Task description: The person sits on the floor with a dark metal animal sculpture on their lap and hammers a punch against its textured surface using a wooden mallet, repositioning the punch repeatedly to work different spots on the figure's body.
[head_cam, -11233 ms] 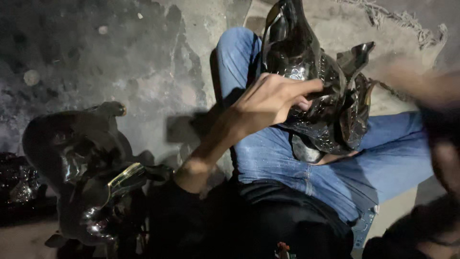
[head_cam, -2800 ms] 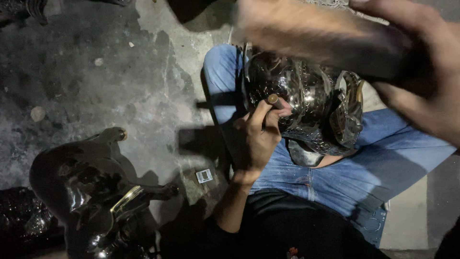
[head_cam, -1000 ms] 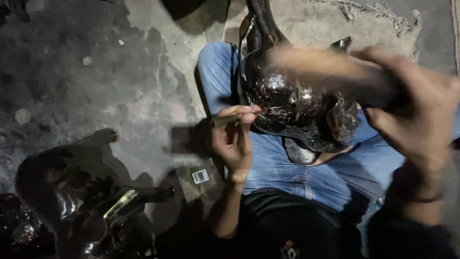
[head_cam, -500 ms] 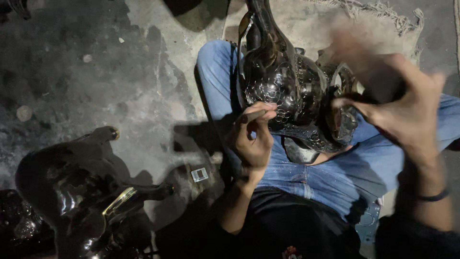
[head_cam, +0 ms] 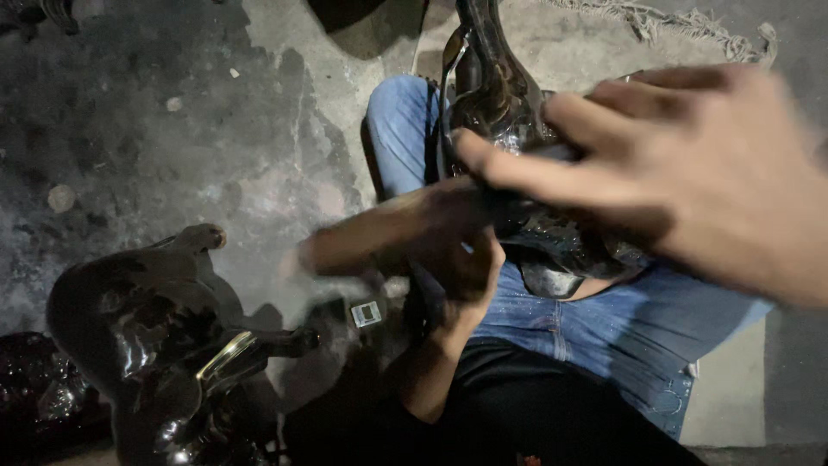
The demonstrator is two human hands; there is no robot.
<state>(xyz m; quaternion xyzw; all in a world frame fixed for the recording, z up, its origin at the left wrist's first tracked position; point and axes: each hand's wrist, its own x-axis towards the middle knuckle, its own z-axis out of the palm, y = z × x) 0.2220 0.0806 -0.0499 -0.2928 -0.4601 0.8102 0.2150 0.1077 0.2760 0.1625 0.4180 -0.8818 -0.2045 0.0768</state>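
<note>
My right hand [head_cam: 690, 173]: blurred by motion, wrist cut off by the right picture edge; it hides much of the dark glossy vessel [head_cam: 500, 112].
Vessel neck: cut off by the top edge.
My left hand [head_cam: 431, 242]: smeared; I cannot tell whether the fingers grip anything.
Dark figure [head_cam: 155, 328] on the floor: base cut off by the bottom edge.
Small card [head_cam: 366, 313]: too small to tell its markings.
Glossy dark lump [head_cam: 34, 388]: cut by the left edge.

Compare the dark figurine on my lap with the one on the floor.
The lap figurine rests on the jeans under both hands; the floor figurine lies untouched on the concrete. The floor one shows a gold strip, the lap one none visible. Both are glossy and black.
</note>
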